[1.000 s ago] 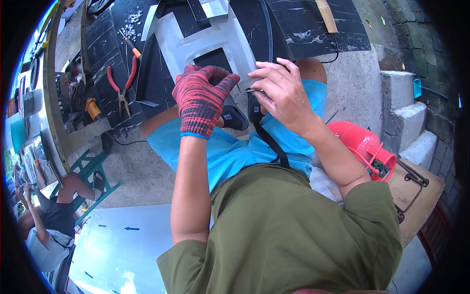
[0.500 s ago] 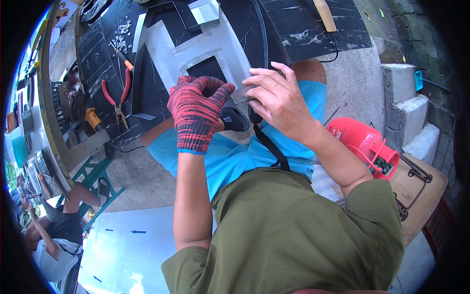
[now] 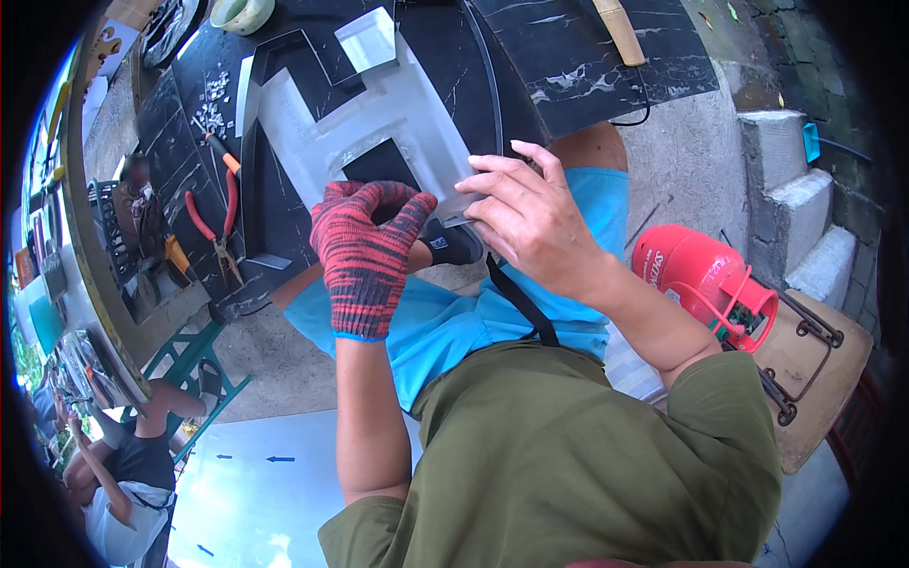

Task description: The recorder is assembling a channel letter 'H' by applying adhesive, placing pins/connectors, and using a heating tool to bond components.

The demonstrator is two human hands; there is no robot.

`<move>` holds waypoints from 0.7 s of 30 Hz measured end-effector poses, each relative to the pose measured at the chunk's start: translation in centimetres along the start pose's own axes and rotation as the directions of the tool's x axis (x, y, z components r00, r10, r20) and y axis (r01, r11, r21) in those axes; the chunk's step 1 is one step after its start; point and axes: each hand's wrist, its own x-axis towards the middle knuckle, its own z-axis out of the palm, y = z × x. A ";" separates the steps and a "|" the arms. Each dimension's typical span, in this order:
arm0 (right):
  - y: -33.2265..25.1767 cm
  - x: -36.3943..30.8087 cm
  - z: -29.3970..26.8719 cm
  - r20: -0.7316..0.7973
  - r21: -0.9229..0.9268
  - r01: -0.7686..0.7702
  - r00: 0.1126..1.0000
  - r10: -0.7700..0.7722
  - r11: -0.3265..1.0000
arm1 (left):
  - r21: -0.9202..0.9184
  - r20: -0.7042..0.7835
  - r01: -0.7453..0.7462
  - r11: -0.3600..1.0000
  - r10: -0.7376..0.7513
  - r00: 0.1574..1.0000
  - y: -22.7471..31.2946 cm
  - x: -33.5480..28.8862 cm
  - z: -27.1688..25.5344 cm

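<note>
A grey metal letter shape (image 3: pixel 431 133) with raised side walls lies on the dark marbled table (image 3: pixel 578 57), its near end over my lap. My left hand (image 3: pixel 365 246), in a red and black striped knit glove, is closed at the near end of the letter, thumb against the curled fingers. What sits in that pinch is hidden. At the letter's near right corner my bare right hand (image 3: pixel 530 208) grips the edge, thumb below and fingers bent over it. Left of the letter lie red-handled pliers (image 3: pixel 227 218) and a tool with an orange and black handle (image 3: pixel 222 151).
Small metal bits (image 3: pixel 216 99) are scattered at the far left beside a pale green bowl (image 3: pixel 241 11). A wooden handle (image 3: pixel 620 33) lies at the far right. A red gas cylinder (image 3: pixel 696 270) stands right of me, near concrete steps (image 3: pixel 800 208). Another person (image 3: pixel 123 473) sits at lower left.
The view has shifted, so the table and letter appear a little further left and more of the bowl shows. Both hands stay at the letter's near end, the left slightly lower in view.
</note>
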 end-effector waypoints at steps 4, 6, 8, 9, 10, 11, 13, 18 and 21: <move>0.1 0.0 0.2 -0.026 0.016 0.012 1.000 -0.012 1.000 | -0.007 -0.003 -0.064 0.998 0.064 0.998 0.1 -0.1 -0.1; 0.2 0.1 0.2 -0.027 0.022 0.009 1.000 -0.008 1.000 | -0.015 -0.001 -0.076 0.997 0.076 0.997 0.2 0.0 -0.1; 0.2 0.1 0.2 -0.027 0.029 0.009 1.000 -0.008 1.000 | 0.005 0.003 -0.017 1.000 0.017 1.000 0.3 0.0 -0.2; 0.2 0.2 0.1 -0.020 0.028 0.007 1.000 -0.006 1.000 | 0.009 -0.001 -0.011 1.000 0.011 1.000 0.4 0.0 -0.2; 0.1 0.2 0.0 -0.012 0.027 0.008 1.000 -0.007 1.000 | 0.005 -0.001 -0.018 1.000 0.018 1.000 0.4 0.1 -0.2; 0.1 0.3 -0.1 -0.008 0.033 0.016 1.000 -0.016 0.999 | -0.001 0.003 -0.018 1.000 0.018 1.000 0.4 0.1 -0.3; 0.0 0.4 -0.3 0.022 0.014 0.001 1.000 -0.002 1.000 | -0.007 0.012 0.016 1.000 -0.016 1.000 0.4 0.0 -0.3; -0.2 0.6 -0.2 0.027 0.011 0.014 1.000 -0.014 1.000 | 0.052 -0.043 -0.076 0.996 0.078 0.996 -0.1 -0.1 0.1; -0.3 0.6 -0.3 0.033 -0.003 0.006 0.999 -0.006 1.000 | 0.068 -0.063 -0.069 0.995 0.073 0.995 -0.4 -0.1 0.3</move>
